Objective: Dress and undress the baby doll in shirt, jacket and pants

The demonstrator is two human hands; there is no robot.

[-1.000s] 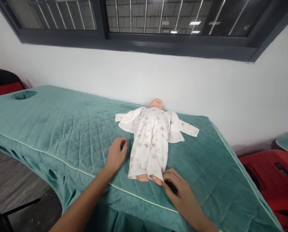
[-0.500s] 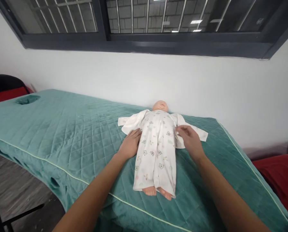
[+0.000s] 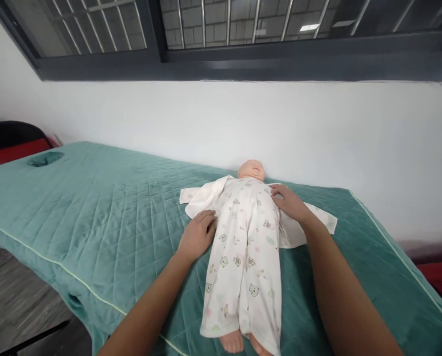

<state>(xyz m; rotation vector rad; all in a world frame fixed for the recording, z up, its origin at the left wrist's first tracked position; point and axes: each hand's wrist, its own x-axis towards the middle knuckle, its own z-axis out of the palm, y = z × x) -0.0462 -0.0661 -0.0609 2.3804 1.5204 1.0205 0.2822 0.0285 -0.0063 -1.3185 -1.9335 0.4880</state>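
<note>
A baby doll (image 3: 251, 169) lies on its back on a green quilted bed (image 3: 106, 207), head toward the wall. It wears a white printed romper (image 3: 245, 252) with the sleeves spread out. My left hand (image 3: 198, 235) rests flat against the doll's side, fingers touching the cloth by the waist. My right hand (image 3: 289, 202) lies on the doll's shoulder and chest, fingers pressed on the cloth near the sleeve. Bare feet (image 3: 239, 342) stick out at the bottom.
The bed has a face hole (image 3: 45, 158) at the far left end. A white wall runs right behind it under a barred dark window (image 3: 221, 34). A red seat (image 3: 441, 279) shows at the right, a black and red one (image 3: 11, 143) at the left.
Both hands moved from the doll's feet and the bare cover up to its torso. The right hand went to the shoulder. The view came closer to the doll.
</note>
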